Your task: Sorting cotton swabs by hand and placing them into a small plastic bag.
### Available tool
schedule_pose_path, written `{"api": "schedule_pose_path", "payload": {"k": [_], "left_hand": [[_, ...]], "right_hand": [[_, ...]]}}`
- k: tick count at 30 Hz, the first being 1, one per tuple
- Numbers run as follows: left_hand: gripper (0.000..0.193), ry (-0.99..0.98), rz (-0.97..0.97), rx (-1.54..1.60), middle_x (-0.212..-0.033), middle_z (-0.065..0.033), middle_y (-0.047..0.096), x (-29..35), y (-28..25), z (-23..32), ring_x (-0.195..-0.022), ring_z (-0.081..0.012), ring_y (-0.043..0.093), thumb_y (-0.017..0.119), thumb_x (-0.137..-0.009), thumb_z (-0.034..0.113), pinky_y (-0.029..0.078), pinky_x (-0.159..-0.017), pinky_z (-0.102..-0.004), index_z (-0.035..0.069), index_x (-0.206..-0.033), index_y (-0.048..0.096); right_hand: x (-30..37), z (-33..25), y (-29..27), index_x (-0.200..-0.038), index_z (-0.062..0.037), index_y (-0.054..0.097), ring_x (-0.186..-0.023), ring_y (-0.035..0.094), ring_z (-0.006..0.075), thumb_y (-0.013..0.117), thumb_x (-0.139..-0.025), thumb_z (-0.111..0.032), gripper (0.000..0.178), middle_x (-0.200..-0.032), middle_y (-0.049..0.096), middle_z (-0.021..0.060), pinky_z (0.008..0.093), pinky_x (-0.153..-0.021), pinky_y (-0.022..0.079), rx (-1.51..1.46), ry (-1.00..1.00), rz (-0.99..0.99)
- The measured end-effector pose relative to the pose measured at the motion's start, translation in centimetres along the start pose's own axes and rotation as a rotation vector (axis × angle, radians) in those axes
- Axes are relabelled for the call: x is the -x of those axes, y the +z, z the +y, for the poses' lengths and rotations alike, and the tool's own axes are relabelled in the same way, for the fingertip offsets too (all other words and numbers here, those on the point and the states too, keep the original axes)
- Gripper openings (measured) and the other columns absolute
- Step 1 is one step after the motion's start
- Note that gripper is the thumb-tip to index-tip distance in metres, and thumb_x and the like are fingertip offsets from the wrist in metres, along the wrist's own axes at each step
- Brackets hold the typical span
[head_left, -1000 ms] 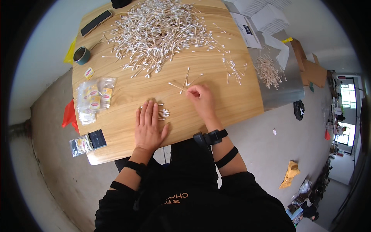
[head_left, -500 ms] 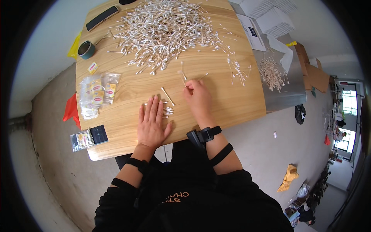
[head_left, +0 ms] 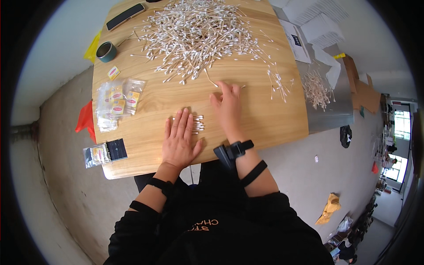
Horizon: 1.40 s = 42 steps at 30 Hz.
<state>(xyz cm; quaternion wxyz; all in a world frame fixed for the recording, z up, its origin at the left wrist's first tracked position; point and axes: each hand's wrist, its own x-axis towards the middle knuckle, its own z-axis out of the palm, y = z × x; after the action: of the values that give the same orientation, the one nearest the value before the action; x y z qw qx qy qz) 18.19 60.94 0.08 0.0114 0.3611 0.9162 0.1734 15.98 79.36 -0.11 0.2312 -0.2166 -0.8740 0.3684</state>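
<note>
My left hand (head_left: 177, 143) lies flat on the wooden table with fingers stretched out. Beneath its fingers is a small row of cotton swabs (head_left: 198, 124), their white tips showing on the right side; the rest is hidden. To the right, my right hand (head_left: 229, 108) hovers low over the tabletop, thumb and forefinger apart. By its forefinger lies a single cotton swab (head_left: 210, 78), slanting away toward the big heap of cotton swabs (head_left: 198, 35). One white tip (head_left: 243, 86) of another swab shows just right of that hand; its stick is mostly hidden.
Clear plastic bags with yellow labels (head_left: 117, 99) lie at the left, above a filled swab packet (head_left: 99, 154) on a black pad (head_left: 116, 149). A dark cup (head_left: 106, 52) and a phone (head_left: 125, 17) are beyond. More swabs (head_left: 317, 90) lie on a metal surface at right.
The loose swab above my left hand is no longer visible there. My right hand's fingers have parted from a pinch and reach slightly farther. The whole view has shifted a little.
</note>
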Motion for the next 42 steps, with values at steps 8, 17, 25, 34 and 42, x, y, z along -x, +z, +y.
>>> {"api": "schedule_pose_path", "payload": {"k": [8, 17, 25, 34, 42], "left_hand": [[0.078, -0.018, 0.032, 0.030, -0.150, -0.0179, 0.031, 0.3, 0.5, 0.0, -0.141, -0.0333, 0.026, 0.059, -0.083, 0.041, 0.016, -0.116, -0.0502, -0.001, -0.144, 0.033], [0.078, -0.028, -0.016, -0.021, -0.155, -0.0149, 0.025, 0.0, 0.4, 0.2, -0.145, -0.0290, 0.019, 0.054, -0.086, 0.045, 0.012, -0.117, -0.0492, 0.000, -0.145, 0.031], [0.077, -0.031, -0.020, -0.041, -0.155, -0.0173, 0.025, 0.1, 0.2, 0.2, -0.145, -0.0324, 0.019, 0.055, -0.086, 0.042, 0.011, -0.117, -0.0504, 0.001, -0.146, 0.030], [0.077, -0.025, -0.021, -0.054, -0.155, -0.0184, 0.024, 0.0, 0.2, 0.2, -0.145, -0.0326, 0.019, 0.053, -0.086, 0.043, 0.011, -0.117, -0.0506, 0.001, -0.146, 0.030], [0.078, -0.039, -0.039, -0.042, -0.154, -0.0176, 0.027, 0.1, 0.0, 0.1, -0.145, -0.0313, 0.020, 0.054, -0.085, 0.043, 0.011, -0.117, -0.0513, 0.000, -0.145, 0.031]], "right_hand": [[0.2, 0.3, -0.2, -0.073, -0.0103, 0.060, -0.073, 0.060, 0.0317, 0.067, -0.076, -0.014, 0.008, -0.078, 0.058, 0.0086, 0.0445, -0.060, 0.047, 0.173, -0.268, -0.323], [1.8, 7.1, -8.3, -0.094, -0.0092, 0.061, -0.071, 0.061, 0.0253, 0.066, -0.083, -0.016, 0.014, -0.087, 0.060, 0.0102, 0.0377, -0.063, 0.050, 0.099, 0.151, -0.093], [-1.4, 4.0, -4.1, -0.109, -0.0085, 0.059, -0.085, 0.061, 0.0318, 0.064, -0.086, -0.020, 0.026, -0.101, 0.058, 0.0118, 0.0435, -0.074, 0.051, 0.380, 0.101, -0.025], [1.1, 1.6, -1.4, -0.095, -0.0079, 0.062, -0.083, 0.062, 0.0323, 0.062, -0.083, -0.011, 0.012, -0.092, 0.062, 0.0096, 0.0430, -0.072, 0.051, 0.014, -0.057, -0.338], [-5.0, 5.0, -0.2, -0.109, -0.0072, 0.062, -0.085, 0.060, 0.0273, 0.063, -0.079, -0.009, 0.030, -0.085, 0.059, 0.0120, 0.0387, -0.076, 0.049, -0.088, 0.100, 0.062]]}}
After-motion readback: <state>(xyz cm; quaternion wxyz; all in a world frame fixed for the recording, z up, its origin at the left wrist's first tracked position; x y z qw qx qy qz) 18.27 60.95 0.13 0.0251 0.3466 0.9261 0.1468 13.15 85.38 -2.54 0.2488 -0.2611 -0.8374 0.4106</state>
